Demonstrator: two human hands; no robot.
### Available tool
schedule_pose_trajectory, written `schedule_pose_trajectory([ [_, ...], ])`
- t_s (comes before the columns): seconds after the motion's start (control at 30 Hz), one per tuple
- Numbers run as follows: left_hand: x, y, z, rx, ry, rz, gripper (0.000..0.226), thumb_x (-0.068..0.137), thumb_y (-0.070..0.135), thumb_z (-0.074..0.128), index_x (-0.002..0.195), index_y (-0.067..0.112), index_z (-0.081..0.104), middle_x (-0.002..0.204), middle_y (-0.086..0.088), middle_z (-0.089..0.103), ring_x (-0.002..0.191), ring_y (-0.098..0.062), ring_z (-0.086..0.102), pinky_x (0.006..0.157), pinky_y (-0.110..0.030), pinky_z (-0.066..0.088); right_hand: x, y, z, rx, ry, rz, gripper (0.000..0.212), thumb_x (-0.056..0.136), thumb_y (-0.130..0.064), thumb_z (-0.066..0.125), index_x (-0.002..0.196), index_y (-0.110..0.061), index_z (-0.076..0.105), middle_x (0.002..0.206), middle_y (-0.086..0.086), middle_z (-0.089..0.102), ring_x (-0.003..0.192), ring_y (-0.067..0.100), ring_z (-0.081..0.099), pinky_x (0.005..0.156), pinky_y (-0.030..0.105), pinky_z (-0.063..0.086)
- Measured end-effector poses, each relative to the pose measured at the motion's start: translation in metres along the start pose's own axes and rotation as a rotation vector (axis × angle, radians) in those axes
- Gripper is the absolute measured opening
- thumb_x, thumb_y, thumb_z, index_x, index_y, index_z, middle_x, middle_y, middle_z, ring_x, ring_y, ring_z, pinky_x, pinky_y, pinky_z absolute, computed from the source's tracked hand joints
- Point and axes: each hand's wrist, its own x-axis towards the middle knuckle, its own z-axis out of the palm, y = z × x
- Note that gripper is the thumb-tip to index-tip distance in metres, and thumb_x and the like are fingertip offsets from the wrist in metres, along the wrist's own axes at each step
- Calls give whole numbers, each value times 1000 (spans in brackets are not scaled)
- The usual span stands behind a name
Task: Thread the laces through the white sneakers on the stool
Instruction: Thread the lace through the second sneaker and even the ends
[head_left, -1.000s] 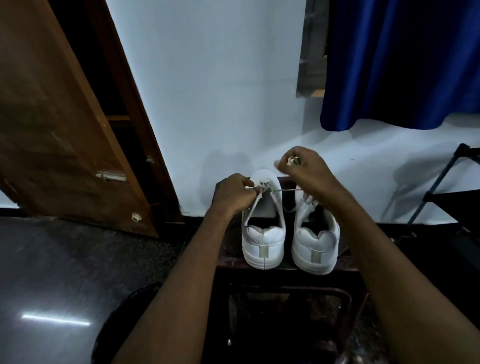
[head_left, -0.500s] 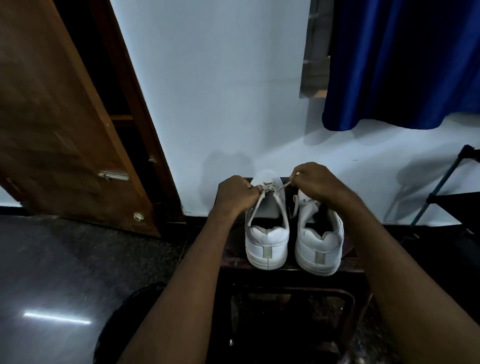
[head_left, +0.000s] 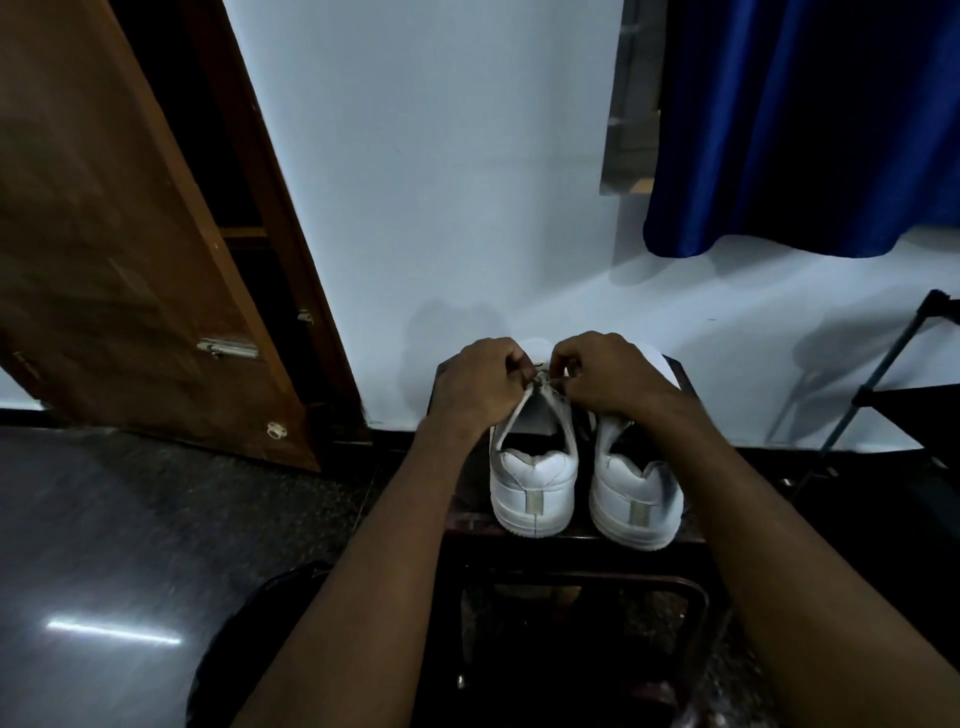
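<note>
A dark brown, glossy stool (head_left: 470, 521) with a flat seat stands against the pale wall, under the person's left hand (head_left: 475, 387) and right hand (head_left: 610, 379). Two white low-top leather sneakers rest directly on it, side by side, heels toward the wrists: the left sneaker (head_left: 534, 486) below both hands, the right sneaker (head_left: 636, 499) beneath the right wrist. The seat's far edge is dim, possibly touching the wall.

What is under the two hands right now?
Under the left hand and right hand lies the left sneaker's front, with lace pinched between them. Its eyelets and toe are mostly covered.
</note>
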Motion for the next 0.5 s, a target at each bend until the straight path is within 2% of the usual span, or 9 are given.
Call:
schedule_pose_trajectory([
  [0.07,0,-1,-2,-30,-22,-66,3,95,36,66,94,35,68,107,12,73,102,-14,65,95,-39,53,0,-2,1,-11,11,5,15,84,-16,72,79,-31,69,82,-11,57,83,17,55,71,27,38],
  [0.13,2,-4,-1,-13,-83,-123,20,96,48,64,104,31,72,108,7,73,104,-16,65,92,-34,50,-1,-5,3,4,8,13,15,82,-13,68,79,-27,68,85,-7,60,85,19,56,72,28,39],
  [0.2,4,-7,1,22,-140,-125,36,99,54,58,96,23,76,100,1,76,99,-21,67,76,-29,47,-2,-7,4,13,9,13,13,83,-12,65,80,-25,65,86,-4,61,86,21,57,72,29,39],
  [0.27,2,-5,1,20,-173,-118,49,102,56,52,80,16,70,89,-4,73,90,-24,68,64,-29,43,-1,-8,2,16,7,0,10,85,-13,64,81,-23,64,87,-4,61,86,21,55,73,29,37],
  [0.4,-1,-3,1,48,-212,-80,52,107,52,45,72,16,60,97,-11,70,95,-28,65,81,-37,52,-3,-6,-3,42,-7,17,11,84,-11,63,82,-22,65,89,-4,62,90,22,57,73,30,36],
  [0.43,0,-4,0,28,-215,-76,50,107,48,46,77,12,63,98,-12,71,96,-28,66,82,-37,52,-3,-6,-3,47,-8,24,11,83,-10,63,82,-22,65,89,-3,63,90,23,58,72,30,37],
  [0.5,3,-9,-3,-42,-192,-99,44,105,42,51,82,8,69,90,-11,72,89,-25,66,74,-33,47,-3,-5,-2,53,3,46,9,82,-12,64,82,-20,68,90,-1,66,92,24,62,72,31,41],
])
